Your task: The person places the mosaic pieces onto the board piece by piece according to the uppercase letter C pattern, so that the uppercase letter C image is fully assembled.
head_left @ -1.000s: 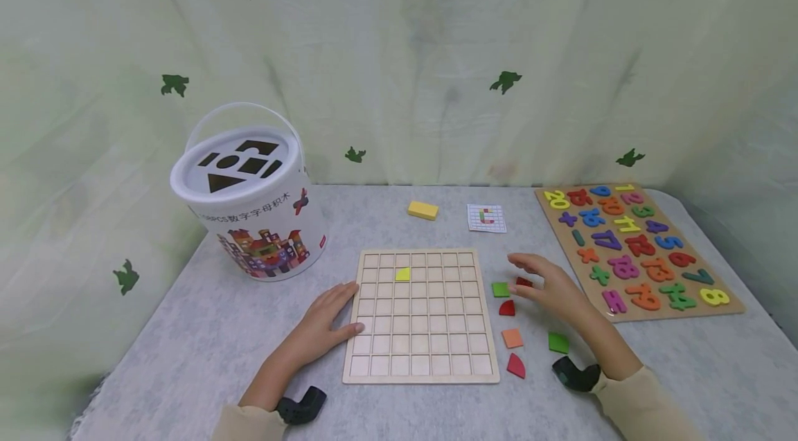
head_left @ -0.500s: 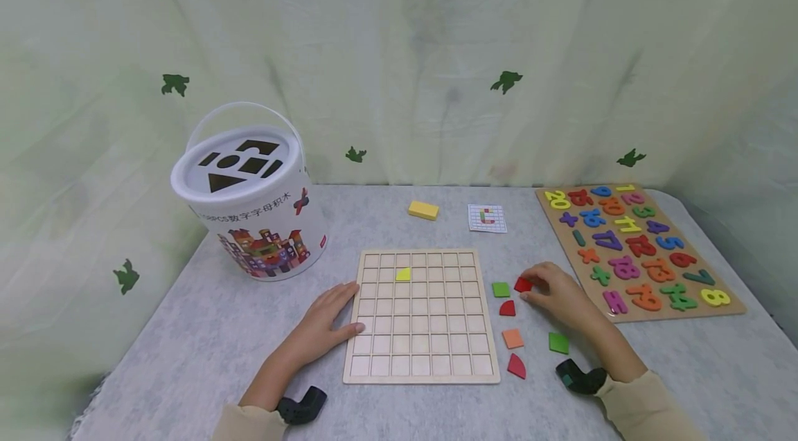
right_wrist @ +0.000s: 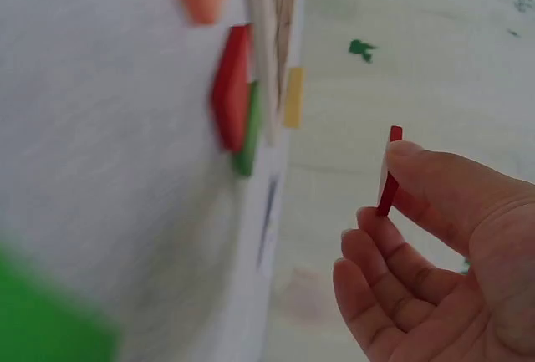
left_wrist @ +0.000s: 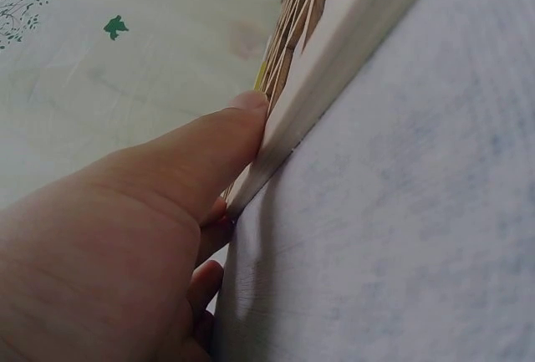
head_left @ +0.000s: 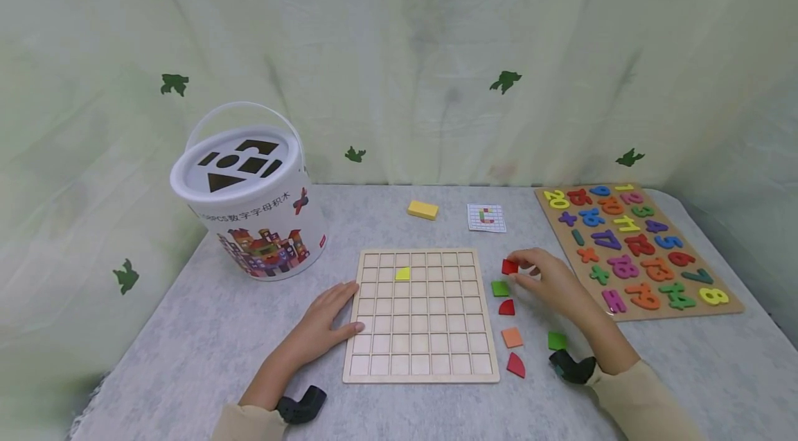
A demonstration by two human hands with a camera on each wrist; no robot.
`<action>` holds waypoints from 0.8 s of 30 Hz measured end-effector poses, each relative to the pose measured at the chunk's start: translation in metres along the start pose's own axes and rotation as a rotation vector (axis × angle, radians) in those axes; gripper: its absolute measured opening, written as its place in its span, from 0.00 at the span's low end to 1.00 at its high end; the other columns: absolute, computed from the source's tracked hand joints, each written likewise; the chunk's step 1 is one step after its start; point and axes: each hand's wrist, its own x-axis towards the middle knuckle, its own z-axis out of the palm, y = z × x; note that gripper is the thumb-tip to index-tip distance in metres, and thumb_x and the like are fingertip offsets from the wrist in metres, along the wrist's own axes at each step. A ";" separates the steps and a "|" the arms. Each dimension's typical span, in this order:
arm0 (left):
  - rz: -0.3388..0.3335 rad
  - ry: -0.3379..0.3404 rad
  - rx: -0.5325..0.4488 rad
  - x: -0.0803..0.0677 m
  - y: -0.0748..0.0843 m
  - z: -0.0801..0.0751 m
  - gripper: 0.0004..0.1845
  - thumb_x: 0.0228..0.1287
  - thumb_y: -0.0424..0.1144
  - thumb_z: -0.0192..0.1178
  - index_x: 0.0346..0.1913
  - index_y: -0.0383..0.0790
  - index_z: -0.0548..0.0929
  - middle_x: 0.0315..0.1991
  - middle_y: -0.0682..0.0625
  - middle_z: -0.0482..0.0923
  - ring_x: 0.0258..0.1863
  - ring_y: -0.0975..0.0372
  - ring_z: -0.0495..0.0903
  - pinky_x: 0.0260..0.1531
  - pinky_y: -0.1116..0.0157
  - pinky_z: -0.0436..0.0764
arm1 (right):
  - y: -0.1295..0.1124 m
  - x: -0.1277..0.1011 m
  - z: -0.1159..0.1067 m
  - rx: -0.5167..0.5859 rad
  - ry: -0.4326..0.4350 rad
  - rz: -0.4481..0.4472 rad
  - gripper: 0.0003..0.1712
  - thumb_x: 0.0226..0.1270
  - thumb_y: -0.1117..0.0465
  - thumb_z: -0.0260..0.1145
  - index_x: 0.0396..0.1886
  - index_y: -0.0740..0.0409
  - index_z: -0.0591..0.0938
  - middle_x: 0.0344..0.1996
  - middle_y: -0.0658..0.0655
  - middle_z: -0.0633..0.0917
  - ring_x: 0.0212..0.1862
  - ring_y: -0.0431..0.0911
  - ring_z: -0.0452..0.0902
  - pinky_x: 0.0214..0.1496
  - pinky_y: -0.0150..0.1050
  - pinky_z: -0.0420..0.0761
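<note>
My right hand (head_left: pixel 548 280) pinches a red tile (head_left: pixel 510 266) between thumb and fingertips, raised off the table to the right of the grid board. In the right wrist view the tile (right_wrist: pixel 390 174) appears edge-on. The wooden grid board (head_left: pixel 430 324) lies flat, with one yellow tile (head_left: pixel 403 274) in a cell of its second row. My left hand (head_left: pixel 325 316) rests at the board's left edge, fingers extended and thumb touching the rim. Beside the board's right edge lie a green tile (head_left: pixel 500 289), a red quarter-round tile (head_left: pixel 507 307), an orange tile (head_left: pixel 512 337) and another red quarter-round tile (head_left: pixel 516 365).
A second green tile (head_left: pixel 557 340) lies near my right wrist. Behind the board are a yellow block (head_left: pixel 423 210) and a small pattern card (head_left: pixel 495 226). A white lidded bucket (head_left: pixel 249 199) stands back left, and a number puzzle board (head_left: pixel 564 219) lies at right.
My right hand has taken hold of the red tile and lifted it, moving it left and away from me. My left hand has stayed on the board's edge.
</note>
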 end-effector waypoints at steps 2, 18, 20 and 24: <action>0.002 0.000 0.000 0.000 0.000 0.000 0.42 0.55 0.57 0.59 0.69 0.43 0.56 0.67 0.47 0.54 0.67 0.52 0.48 0.61 0.48 0.50 | -0.011 0.006 -0.001 0.015 0.006 -0.031 0.19 0.58 0.61 0.65 0.50 0.59 0.77 0.42 0.54 0.78 0.43 0.49 0.72 0.42 0.42 0.77; 0.010 0.005 -0.006 0.001 0.001 -0.001 0.41 0.55 0.55 0.59 0.68 0.42 0.57 0.67 0.47 0.55 0.66 0.52 0.49 0.61 0.48 0.50 | -0.075 0.051 0.041 0.189 0.002 -0.250 0.18 0.57 0.63 0.66 0.48 0.61 0.79 0.42 0.54 0.79 0.43 0.48 0.72 0.42 0.42 0.76; 0.008 0.001 -0.002 0.001 0.001 -0.001 0.41 0.55 0.55 0.59 0.68 0.42 0.57 0.67 0.47 0.55 0.66 0.52 0.48 0.61 0.48 0.50 | -0.074 0.055 0.051 0.207 -0.022 -0.243 0.18 0.57 0.63 0.65 0.49 0.62 0.78 0.42 0.54 0.78 0.43 0.47 0.73 0.42 0.41 0.76; 0.003 -0.004 -0.005 0.000 0.001 -0.001 0.41 0.55 0.55 0.60 0.68 0.42 0.57 0.67 0.47 0.54 0.67 0.52 0.48 0.61 0.48 0.50 | -0.071 0.062 0.069 0.219 -0.088 -0.191 0.17 0.58 0.64 0.64 0.48 0.64 0.78 0.42 0.55 0.78 0.43 0.47 0.73 0.43 0.39 0.75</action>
